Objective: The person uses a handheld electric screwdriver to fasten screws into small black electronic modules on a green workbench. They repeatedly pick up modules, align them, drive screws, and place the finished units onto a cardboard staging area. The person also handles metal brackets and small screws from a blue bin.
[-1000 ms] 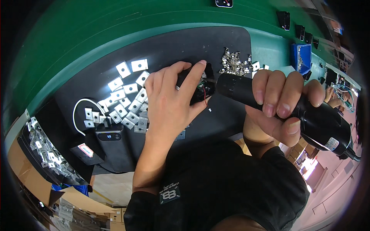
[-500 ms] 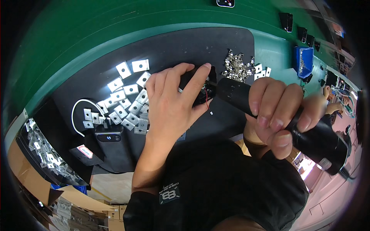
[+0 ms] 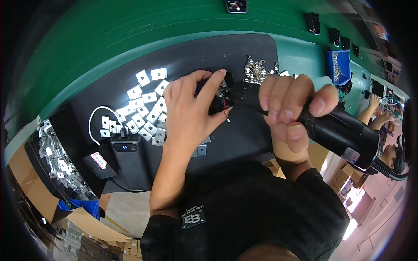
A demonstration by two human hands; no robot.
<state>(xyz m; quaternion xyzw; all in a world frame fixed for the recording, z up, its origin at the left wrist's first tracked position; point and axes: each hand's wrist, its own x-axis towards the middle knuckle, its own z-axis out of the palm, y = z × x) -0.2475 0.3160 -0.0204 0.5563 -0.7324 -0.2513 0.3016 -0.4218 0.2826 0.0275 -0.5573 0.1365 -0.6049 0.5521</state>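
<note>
Over the black mat [image 3: 235,143], my left hand [image 3: 189,102] grips a small black plastic housing [image 3: 221,105], thumb and fingers on its sides. A circuit board shows in part inside it, and a thin red wire with a white plug [image 3: 226,116] hangs out. My right hand [image 3: 289,108] is wrapped round a corded black electric screwdriver [image 3: 344,135], held aslant with its front end against or just beside the housing; the tip is hidden. Flat square metal plates with a centre hole [image 3: 149,97] lie left of my left hand. Beyond the screwdriver is a heap of small shiny metal parts [image 3: 256,71].
At the left stand a black power bank [image 3: 126,158] with a white cable [image 3: 90,124] and a bin of metal pieces [image 3: 61,161]. A blue bin [image 3: 344,65] and black housings [image 3: 312,22] are at the far right. A co-worker's arm [image 3: 370,108] shows at the right edge.
My right hand and the screwdriver have shifted left, nearer my left hand. The view has turned slightly, and the left hand keeps its hold on the housing.
</note>
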